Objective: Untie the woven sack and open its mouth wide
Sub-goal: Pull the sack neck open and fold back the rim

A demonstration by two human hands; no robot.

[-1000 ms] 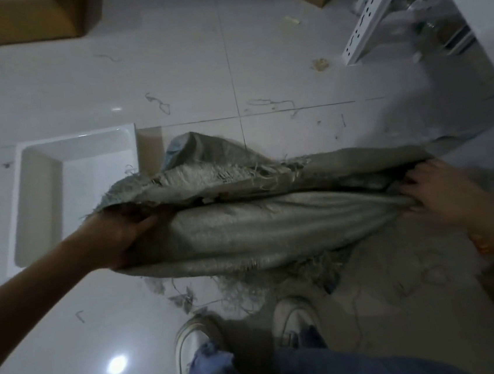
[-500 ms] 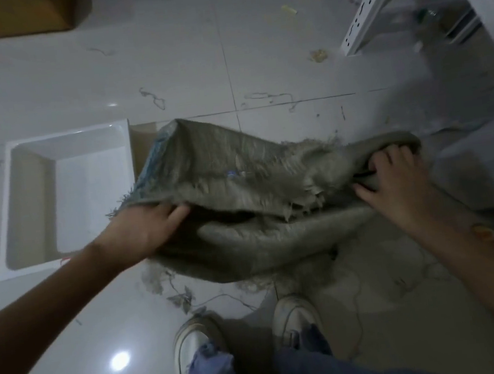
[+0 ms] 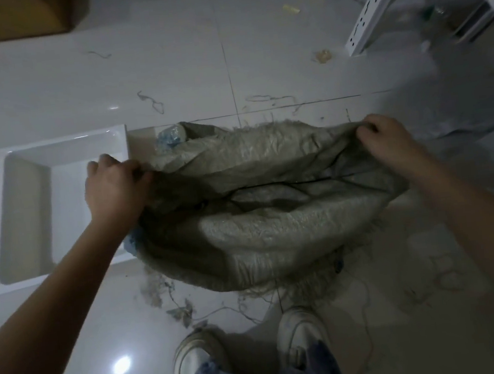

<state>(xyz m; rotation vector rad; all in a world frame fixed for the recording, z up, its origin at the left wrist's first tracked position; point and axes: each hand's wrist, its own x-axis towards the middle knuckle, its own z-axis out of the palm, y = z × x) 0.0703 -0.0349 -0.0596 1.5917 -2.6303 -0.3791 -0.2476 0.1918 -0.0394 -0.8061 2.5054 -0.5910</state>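
While the sack (image 3: 261, 215) sits on the floor (image 3: 166, 67) at centre frame, the left hand (image 3: 114, 185) clutches its left rim; the right hand (image 3: 387, 141) clutches its right rim; a white tray (image 3: 22, 210) lies left.

Woven sack (image 3: 262, 231) is sitting on the floor just ahead of the feet, grey-beige, coarse weave, edges fraying w/ loose threads hanging off the near side. Mouth is facing up, stretched sideways into a long, narrow slit, near lip folding outward. Thin dark thread is running across the opening. Something pale blue is showing at the far-left corner.
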